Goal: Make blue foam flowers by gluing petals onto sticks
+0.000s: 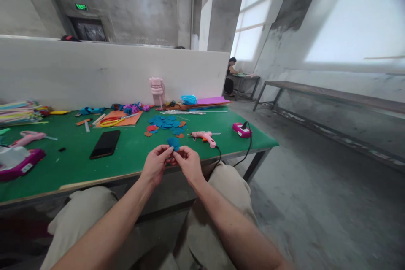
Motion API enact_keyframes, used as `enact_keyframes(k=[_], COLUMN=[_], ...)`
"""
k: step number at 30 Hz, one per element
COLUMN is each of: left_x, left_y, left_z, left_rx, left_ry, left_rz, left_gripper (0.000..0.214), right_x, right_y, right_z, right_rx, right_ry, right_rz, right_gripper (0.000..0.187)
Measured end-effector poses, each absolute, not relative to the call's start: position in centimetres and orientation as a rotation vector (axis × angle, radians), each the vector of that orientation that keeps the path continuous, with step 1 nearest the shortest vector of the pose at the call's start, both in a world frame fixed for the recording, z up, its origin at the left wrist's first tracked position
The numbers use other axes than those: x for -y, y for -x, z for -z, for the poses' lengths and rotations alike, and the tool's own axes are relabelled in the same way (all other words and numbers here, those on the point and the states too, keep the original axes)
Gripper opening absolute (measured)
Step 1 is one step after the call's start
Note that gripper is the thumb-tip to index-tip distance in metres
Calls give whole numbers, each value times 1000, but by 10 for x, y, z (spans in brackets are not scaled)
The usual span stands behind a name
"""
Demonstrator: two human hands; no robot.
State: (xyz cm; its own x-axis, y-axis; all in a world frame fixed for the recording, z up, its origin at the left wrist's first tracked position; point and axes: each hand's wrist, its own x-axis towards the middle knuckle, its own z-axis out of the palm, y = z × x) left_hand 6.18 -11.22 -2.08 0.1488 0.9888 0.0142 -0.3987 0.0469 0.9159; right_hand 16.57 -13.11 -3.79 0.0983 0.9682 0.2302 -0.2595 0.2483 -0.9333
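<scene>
My left hand (pixel 155 162) and my right hand (pixel 188 162) meet above the near edge of the green table (pixel 133 156). Both pinch a small blue felt piece (pixel 173 142) between fingertips, fingers closed round it. Something reddish shows under the blue piece, too small to name. Beyond the hands lies a heap of blue and red-brown felt cut-outs (pixel 165 125). A pink glue gun (pixel 205 137) rests on the table just right of my right hand. A black phone (pixel 105 144) lies left of my left hand.
Yellow-handled scissors (pixel 111 121) lie on orange felt (pixel 122 118). A pink power strip (pixel 241 130) sits near the table's right corner with a black cable. Pink tools lie far left (pixel 19 156). A white partition (pixel 110 71) backs the table. A person sits at a distant table (pixel 232 76).
</scene>
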Motion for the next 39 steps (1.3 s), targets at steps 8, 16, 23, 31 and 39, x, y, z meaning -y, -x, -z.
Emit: enact_keyframes(k=[8, 16, 23, 31, 39], left_x=[114, 112, 111, 112, 112], left_y=[-59, -56, -56, -56, -58], left_z=[16, 17, 18, 18, 16], left_rx=[-777, -698, -765, -807, -811], left_ry=[-979, -944, -954, -954, -938], left_rz=[-1127, -1105, -1146, -1168, -1215], left_gripper=[21, 19, 19, 20, 19], right_x=[130, 129, 130, 128, 126], right_y=[-166, -168, -166, -168, -171], right_z=[37, 37, 36, 43, 45], right_rx=[864, 800, 789, 813, 775], right_ry=[777, 736, 732, 693, 605], right_rz=[-1337, -1411, -1429, -1494, -1633], right_gripper=[22, 22, 22, 24, 21])
